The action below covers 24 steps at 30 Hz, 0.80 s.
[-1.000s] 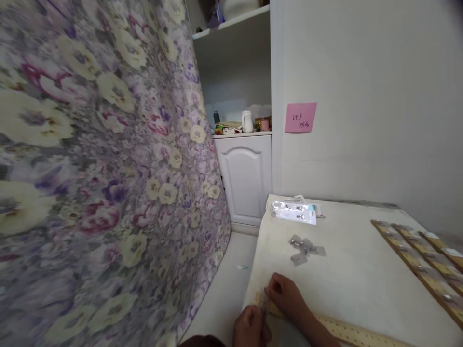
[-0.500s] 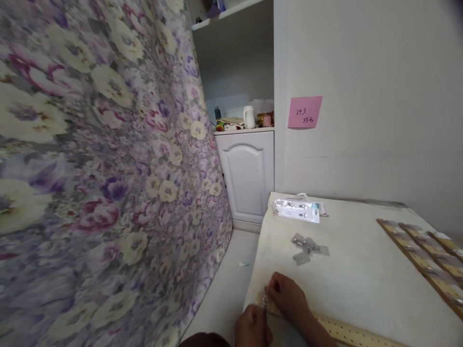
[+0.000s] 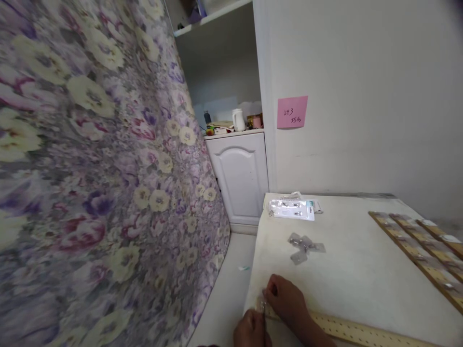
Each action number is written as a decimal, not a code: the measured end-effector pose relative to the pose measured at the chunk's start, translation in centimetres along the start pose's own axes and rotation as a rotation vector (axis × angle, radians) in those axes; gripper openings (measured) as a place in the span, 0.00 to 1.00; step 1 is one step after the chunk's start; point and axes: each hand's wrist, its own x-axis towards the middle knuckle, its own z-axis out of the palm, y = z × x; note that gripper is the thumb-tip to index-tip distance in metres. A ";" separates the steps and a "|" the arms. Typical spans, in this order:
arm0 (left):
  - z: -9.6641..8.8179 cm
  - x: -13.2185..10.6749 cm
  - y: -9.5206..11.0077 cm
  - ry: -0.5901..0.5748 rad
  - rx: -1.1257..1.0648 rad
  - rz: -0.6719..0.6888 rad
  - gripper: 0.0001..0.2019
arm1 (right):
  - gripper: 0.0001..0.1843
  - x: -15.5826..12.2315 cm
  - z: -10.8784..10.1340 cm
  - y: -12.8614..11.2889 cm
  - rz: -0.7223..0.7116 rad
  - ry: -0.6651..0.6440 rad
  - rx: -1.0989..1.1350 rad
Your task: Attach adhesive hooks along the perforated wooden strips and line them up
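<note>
Looks like our left hand (image 3: 250,329) and right hand (image 3: 286,298) are both pinching the small clear piece (image 3: 264,304) by the perforated strip (image 3: 349,329) at the tabletop (image 3: 347,279) edge, so we'd steady it low and work gently to avoid bending it.

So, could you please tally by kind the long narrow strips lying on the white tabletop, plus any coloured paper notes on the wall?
Pale yellow perforated strip, near side: 1
Brown-edged strips in view, right side: 3
Pink four-sided paper note: 1
Total: 5
</note>
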 end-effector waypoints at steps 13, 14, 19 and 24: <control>0.1 0.0 0.1 0.037 0.066 0.008 0.17 | 0.05 -0.2 0.4 0.1 -0.021 0.033 -0.007; 0.1 0.0 0.1 0.037 0.062 0.006 0.17 | 0.05 -0.2 0.4 0.1 -0.022 0.030 -0.005; 0.0 0.1 0.1 0.026 0.070 0.011 0.19 | 0.07 -0.3 0.3 0.1 -0.038 0.026 0.003; 0.0 0.4 -0.5 0.037 0.094 0.021 0.18 | 0.08 -0.4 0.3 0.1 -0.038 0.033 0.002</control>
